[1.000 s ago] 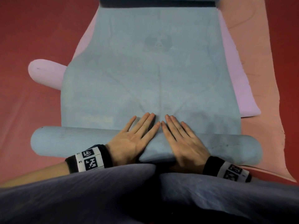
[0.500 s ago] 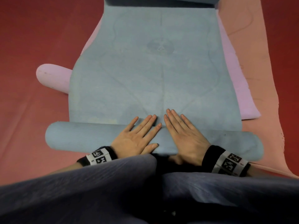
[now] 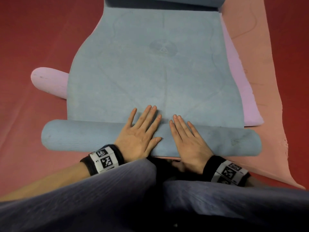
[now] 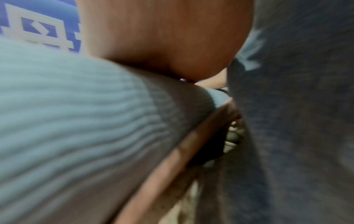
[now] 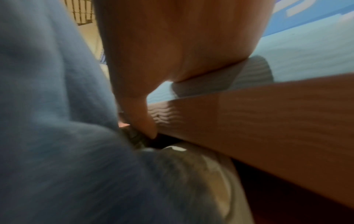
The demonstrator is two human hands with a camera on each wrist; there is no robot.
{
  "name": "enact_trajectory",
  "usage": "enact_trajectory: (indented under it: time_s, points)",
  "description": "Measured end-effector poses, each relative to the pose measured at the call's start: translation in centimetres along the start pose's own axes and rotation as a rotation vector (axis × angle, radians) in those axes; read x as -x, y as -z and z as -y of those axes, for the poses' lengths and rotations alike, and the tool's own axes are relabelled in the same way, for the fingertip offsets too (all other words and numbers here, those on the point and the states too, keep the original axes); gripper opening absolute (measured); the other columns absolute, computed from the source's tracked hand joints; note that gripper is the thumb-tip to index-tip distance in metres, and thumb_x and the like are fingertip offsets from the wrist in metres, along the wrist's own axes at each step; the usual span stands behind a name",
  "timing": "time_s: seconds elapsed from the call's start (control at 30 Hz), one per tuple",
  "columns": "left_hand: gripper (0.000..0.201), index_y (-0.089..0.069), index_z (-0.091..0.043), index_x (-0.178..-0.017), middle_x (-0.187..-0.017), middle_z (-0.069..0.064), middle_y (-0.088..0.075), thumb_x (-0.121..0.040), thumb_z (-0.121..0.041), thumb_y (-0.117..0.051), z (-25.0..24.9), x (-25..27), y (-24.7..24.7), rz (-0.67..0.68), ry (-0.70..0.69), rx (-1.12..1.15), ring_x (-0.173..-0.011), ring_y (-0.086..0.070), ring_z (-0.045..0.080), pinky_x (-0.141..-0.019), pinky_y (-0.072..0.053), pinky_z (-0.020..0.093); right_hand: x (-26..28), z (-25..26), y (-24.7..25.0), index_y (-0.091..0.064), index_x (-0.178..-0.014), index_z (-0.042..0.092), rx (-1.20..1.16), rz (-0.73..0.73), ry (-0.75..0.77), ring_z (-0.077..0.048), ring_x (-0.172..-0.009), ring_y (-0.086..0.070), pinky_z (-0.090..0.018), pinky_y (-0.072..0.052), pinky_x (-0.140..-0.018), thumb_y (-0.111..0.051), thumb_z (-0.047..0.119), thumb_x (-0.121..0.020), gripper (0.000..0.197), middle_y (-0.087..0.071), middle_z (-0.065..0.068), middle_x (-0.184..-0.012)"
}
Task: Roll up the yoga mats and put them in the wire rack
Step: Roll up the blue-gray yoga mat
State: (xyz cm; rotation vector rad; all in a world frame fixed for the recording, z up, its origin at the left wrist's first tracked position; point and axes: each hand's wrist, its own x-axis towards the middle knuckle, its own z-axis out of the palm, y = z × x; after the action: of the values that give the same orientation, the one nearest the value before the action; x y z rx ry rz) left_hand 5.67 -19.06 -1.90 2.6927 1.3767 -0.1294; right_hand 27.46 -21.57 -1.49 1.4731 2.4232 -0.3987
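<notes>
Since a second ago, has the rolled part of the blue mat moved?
Yes. The blue roll has rolled forward, up its flat part, and lies closer to the pink roll.

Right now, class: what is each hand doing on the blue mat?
Left hand: open, fingers straight, pressing flat on the rolled part of the blue mat.
Right hand: open, likewise pressing flat on the roll.

Under your palms you are feeling the blue yoga mat (image 3: 155, 77): matt foam, its rolled part finely ribbed. The pink mat (image 3: 50, 82) is looking smooth and matt; your trousers (image 3: 100, 198) are soft woven cloth.
</notes>
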Motion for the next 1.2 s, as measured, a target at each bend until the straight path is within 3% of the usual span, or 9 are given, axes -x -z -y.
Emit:
enact_trajectory:
  time_s: [0.13,0.27,0.5,0.67,0.83,0.97,1.03,1.2]
  points:
    - [0.07,-0.028,-0.007,-0.156,-0.164,0.017,-0.018,-0.105,-0.053,-0.016,-1.4,1.7,-1.1,0.005,-0.033,-0.01,-0.153,-0.014,0.029,-0.119,-0.021,0.06,-1.3,-0.8,0.7,0.007,-0.156,0.004,-0.074,0.018,0.005,-0.021,-0.15,0.019,-0.04,0.008,-0.123,-0.044,0.084,-0.07,0.127,0.015,-0.013,-0.163]
    - [0.068,-0.026,-0.011,-0.157,-0.164,0.016,-0.019,-0.104,-0.053,-0.017,-0.7,0.4,-0.6,0.035,-0.009,0.03,-0.154,-0.014,0.026,-0.121,-0.018,0.055,-2.4,-1.6,2.0,0.019,-0.154,0.007,-0.062,0.099,0.008,-0.019,-0.148,0.027,-0.04,0.01,-0.122,-0.059,0.077,-0.068,0.135,0.025,-0.01,-0.161]
    - [0.075,-0.006,-0.022,-0.161,-0.167,0.002,-0.002,-0.096,-0.058,0.005,1.3,-1.4,1.2,0.131,0.016,0.129,-0.154,0.004,0.013,-0.125,0.002,0.044,-1.9,-0.9,4.1,0.026,-0.15,0.007,-0.002,0.094,0.005,-0.026,-0.143,0.037,-0.047,0.017,-0.119,-0.065,0.072,-0.066,0.14,0.035,-0.015,-0.156]
    - [0.085,-0.002,-0.029,-0.16,-0.168,-0.002,0.007,-0.084,-0.061,0.017,2.8,-4.6,1.5,0.228,0.088,0.201,-0.153,0.011,0.01,-0.125,0.005,0.042,-0.6,-0.6,4.2,0.02,-0.153,0.009,-0.082,0.072,0.018,-0.022,-0.143,0.037,-0.042,0.019,-0.119,-0.052,0.081,-0.067,0.133,0.032,-0.012,-0.158]
    - [0.083,0.0,-0.028,-0.16,-0.166,0.001,0.016,-0.086,-0.06,0.016,3.0,-5.8,1.7,0.206,0.142,0.143,-0.151,0.018,0.012,-0.124,0.007,0.046,-2.9,-1.6,4.2,0.016,-0.155,0.015,-0.182,0.16,-0.055,-0.014,-0.145,0.032,-0.038,0.019,-0.119,-0.01,0.097,-0.056,0.131,0.028,-0.005,-0.16]
    - [0.074,-0.017,-0.014,-0.16,-0.167,0.011,-0.003,-0.099,-0.054,-0.003,2.3,-6.2,2.0,-0.003,0.131,0.053,-0.155,0.001,0.023,-0.123,-0.005,0.056,-5.4,-3.2,4.6,0.014,-0.156,0.018,-0.242,0.192,-0.102,-0.01,-0.146,0.029,-0.04,0.016,-0.12,-0.011,0.085,-0.074,0.109,0.025,0.0,-0.162]
    - [0.067,-0.024,-0.009,-0.158,-0.166,0.015,-0.012,-0.104,-0.048,-0.015,1.9,-5.5,1.5,-0.082,0.097,-0.011,-0.154,-0.007,0.027,-0.121,-0.013,0.059,-6.7,-3.9,4.9,0.012,-0.157,0.019,-0.241,0.174,-0.127,-0.01,-0.146,0.027,-0.041,0.013,-0.121,-0.014,0.084,-0.076,0.106,0.024,0.0,-0.162]
    - [0.064,-0.027,-0.011,-0.157,-0.166,0.013,-0.014,-0.105,-0.046,-0.018,1.9,-4.4,1.0,-0.092,0.105,-0.04,-0.154,-0.01,0.028,-0.119,-0.013,0.062,-8.6,-4.7,5.4,0.008,-0.158,0.019,-0.242,0.152,-0.126,-0.011,-0.149,0.021,-0.041,0.01,-0.122,-0.025,0.079,-0.086,0.099,0.019,0.001,-0.164]
